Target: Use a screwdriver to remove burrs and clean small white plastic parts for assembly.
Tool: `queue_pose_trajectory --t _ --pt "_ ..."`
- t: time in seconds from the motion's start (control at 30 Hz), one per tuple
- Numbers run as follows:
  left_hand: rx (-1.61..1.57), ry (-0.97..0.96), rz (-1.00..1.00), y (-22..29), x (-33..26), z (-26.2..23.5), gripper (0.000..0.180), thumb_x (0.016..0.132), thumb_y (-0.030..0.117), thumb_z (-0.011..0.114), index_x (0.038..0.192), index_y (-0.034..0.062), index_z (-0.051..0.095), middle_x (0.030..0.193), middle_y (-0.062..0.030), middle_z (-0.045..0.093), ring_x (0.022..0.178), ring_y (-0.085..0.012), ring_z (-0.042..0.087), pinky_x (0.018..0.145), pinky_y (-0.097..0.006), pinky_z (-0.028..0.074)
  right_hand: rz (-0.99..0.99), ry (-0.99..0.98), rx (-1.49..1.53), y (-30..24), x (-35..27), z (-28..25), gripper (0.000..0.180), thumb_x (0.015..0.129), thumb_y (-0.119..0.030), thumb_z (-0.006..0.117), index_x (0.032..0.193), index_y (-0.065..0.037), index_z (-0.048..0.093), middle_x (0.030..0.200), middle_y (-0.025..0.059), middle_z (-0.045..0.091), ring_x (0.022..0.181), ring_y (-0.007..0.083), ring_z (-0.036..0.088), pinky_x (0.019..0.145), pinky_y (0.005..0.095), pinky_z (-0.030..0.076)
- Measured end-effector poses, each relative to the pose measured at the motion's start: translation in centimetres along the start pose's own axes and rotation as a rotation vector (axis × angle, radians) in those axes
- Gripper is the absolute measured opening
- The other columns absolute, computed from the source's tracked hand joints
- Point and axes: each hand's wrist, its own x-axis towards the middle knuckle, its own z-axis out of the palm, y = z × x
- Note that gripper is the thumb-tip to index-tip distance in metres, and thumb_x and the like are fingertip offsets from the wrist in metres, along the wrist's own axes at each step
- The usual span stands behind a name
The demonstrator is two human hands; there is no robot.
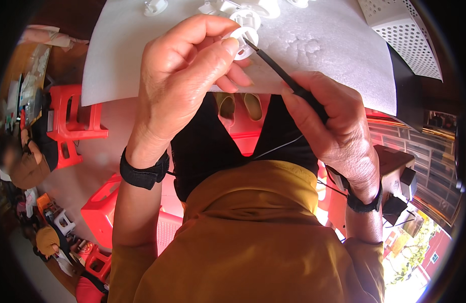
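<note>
My left hand [192, 65] is closed over the table edge, pinching a small round white plastic part [240, 52] between thumb and fingers. Right behind it shows a second white ring-shaped piece [246, 19]; whether the two are joined I cannot tell. My right hand [334, 116] grips a slim black screwdriver [276, 67], slanted up and to the left. Its tip meets the face of the held part near the middle. The fingers of the right hand wrap round the handle and hide its end.
A white foam sheet [127, 55] covers the tabletop. More white plastic parts [265, 7] lie along its far side. A perforated white box [404, 35] stands at the far right. Red stools [74, 116] and other people [28, 161] are off to the left.
</note>
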Motion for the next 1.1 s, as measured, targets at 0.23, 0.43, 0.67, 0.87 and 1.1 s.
queue_pose_trajectory --t 0.23,0.43,0.67,0.87,1.1 --pt "0.004 0.004 -0.009 0.07 -0.1 0.03 0.028 0.094 0.015 0.05 0.111 -0.0058 0.058 0.091 -0.0137 0.067 0.067 -0.0165 0.067 0.057 -0.024 0.052 -0.038 0.014 -0.001 0.08 -0.09 0.09 0.016 0.089 -0.004 0.061 0.103 0.003 0.061 0.08 0.0091 0.063 0.071 0.011 0.055 0.066 0.0246 0.046" --pt "-0.001 0.009 -0.012 -0.01 -0.11 0.1 0.029 0.095 0.016 0.05 0.111 -0.0058 0.058 0.09 -0.0139 0.067 0.067 -0.0166 0.067 0.057 -0.024 0.052 -0.054 0.015 -0.007 0.27 -0.07 0.02 0.017 0.088 -0.004 0.062 0.103 0.003 0.061 0.081 0.0104 0.063 0.07 0.0126 0.056 0.066 0.0254 0.046" --pt "-0.001 0.007 -0.013 0.0 -0.08 0.06 0.029 0.095 0.016 0.049 0.112 -0.0059 0.058 0.09 -0.0135 0.067 0.068 -0.0167 0.067 0.057 -0.024 0.052 -0.062 0.026 -0.007 0.31 0.04 0.2 0.016 0.088 -0.003 0.062 0.103 0.003 0.061 0.08 0.0099 0.062 0.07 0.0123 0.055 0.065 0.0253 0.046" --pt "0.018 0.011 0.0 0.0 0.05 0.07 0.03 0.095 0.016 0.05 0.113 -0.0062 0.057 0.091 -0.0137 0.067 0.068 -0.0166 0.067 0.057 -0.024 0.052 -0.044 0.026 0.018 0.34 0.17 0.12 0.017 0.088 -0.004 0.062 0.103 0.004 0.061 0.078 0.0095 0.061 0.068 0.0122 0.054 0.064 0.0249 0.045" --pt "-0.002 0.007 -0.001 0.05 0.03 0.11 0.03 0.095 0.017 0.051 0.112 -0.006 0.057 0.09 -0.0145 0.067 0.067 -0.0153 0.065 0.057 -0.024 0.052 -0.046 0.015 0.009 0.32 0.1 0.0 0.018 0.088 -0.004 0.062 0.103 0.004 0.061 0.078 0.0098 0.061 0.068 0.0128 0.054 0.063 0.0255 0.045"
